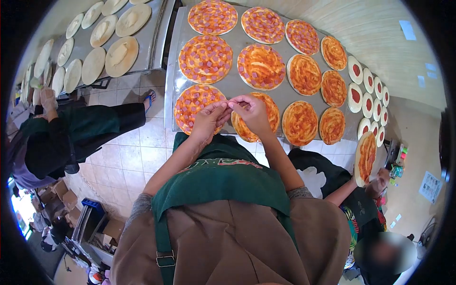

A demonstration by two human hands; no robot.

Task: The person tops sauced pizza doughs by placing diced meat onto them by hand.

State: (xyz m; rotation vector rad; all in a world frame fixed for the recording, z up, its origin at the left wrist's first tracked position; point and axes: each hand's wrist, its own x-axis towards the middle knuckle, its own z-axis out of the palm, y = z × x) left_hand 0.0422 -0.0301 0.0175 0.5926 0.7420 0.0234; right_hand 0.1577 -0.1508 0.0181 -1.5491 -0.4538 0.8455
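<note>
1. Meeting at the fingertips, your left hand (209, 121) and right hand (250, 113) are over the near row; cannot tell whether a scrap is pinched between them
2. Under your left hand: a pizza with pink cubes (187, 105); under your right: a sauced base (270, 114), both flat on the bench (286, 97)
3. Rows leave slim gaps, probably so edges don't stick
4. Near row sits by your apron (223, 185), likely for short reach

Metal table (178, 81), upper centre to right of frame: pizzas with pink cubes (205, 59), sauce-covered rounds (304, 74), small red-centred rounds (355, 98). Second table (148, 45), upper left: plain dough rounds (93, 65).
</note>
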